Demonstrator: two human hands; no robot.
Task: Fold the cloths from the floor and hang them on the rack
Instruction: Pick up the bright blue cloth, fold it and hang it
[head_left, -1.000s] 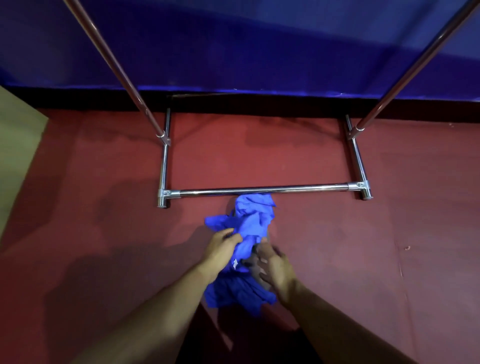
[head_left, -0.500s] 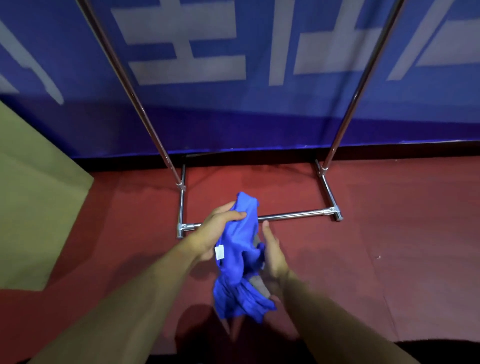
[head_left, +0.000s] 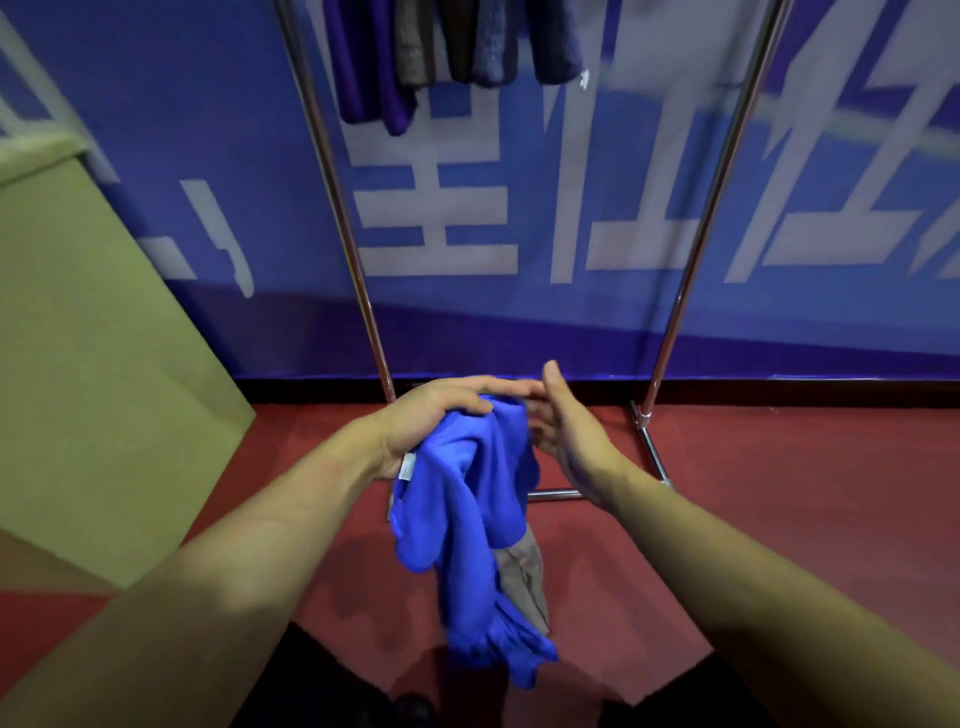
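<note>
Several cloths (head_left: 447, 47) already hang on the rack (head_left: 343, 218) above my hands. Left hand (head_left: 431, 415) grips the bunched blue cloth (head_left: 467, 519), right hand (head_left: 566, 431) open beside it; folding's still ahead.

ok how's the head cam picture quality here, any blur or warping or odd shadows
Head view: wide-angle warping splays the rack's poles outward and stretches both forearms at the bottom corners; motion blur smears the white lettering on the blue banner and the cloths hanging at the top; the blue cloth in the left hand stays fairly sharp; soft shadows fall on the red floor beneath it.
</note>
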